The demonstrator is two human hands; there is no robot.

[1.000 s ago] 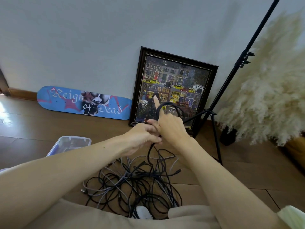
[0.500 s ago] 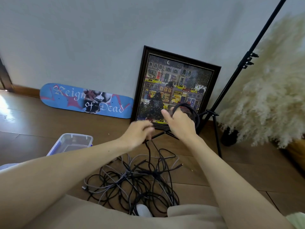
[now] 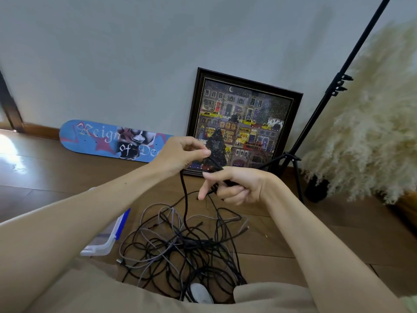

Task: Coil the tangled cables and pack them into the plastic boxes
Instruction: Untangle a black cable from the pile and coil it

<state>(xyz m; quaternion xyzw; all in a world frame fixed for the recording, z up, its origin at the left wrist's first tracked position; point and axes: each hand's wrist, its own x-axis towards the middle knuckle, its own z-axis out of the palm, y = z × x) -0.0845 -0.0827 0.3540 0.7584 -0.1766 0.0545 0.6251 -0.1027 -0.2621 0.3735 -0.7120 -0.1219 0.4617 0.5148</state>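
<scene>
Now you hold one thin black cable point(image 3: 183, 195) in both hands, above the tangled heap of black and grey cables point(image 3: 171, 247) on the wooden floor point(image 3: 67, 172).
Your left hand point(image 3: 180, 154) pinches the strand; your right hand point(image 3: 239, 186) is clenched around a gathered bunch of it. It looks light, limp and springy, so grip where the turns cross. Its tail runs into the heap and will likely snag. A clear plastic box with a blue latch point(image 3: 105, 245) lies just left of the heap; a black tripod stand point(image 3: 291, 159) stands behind.
</scene>
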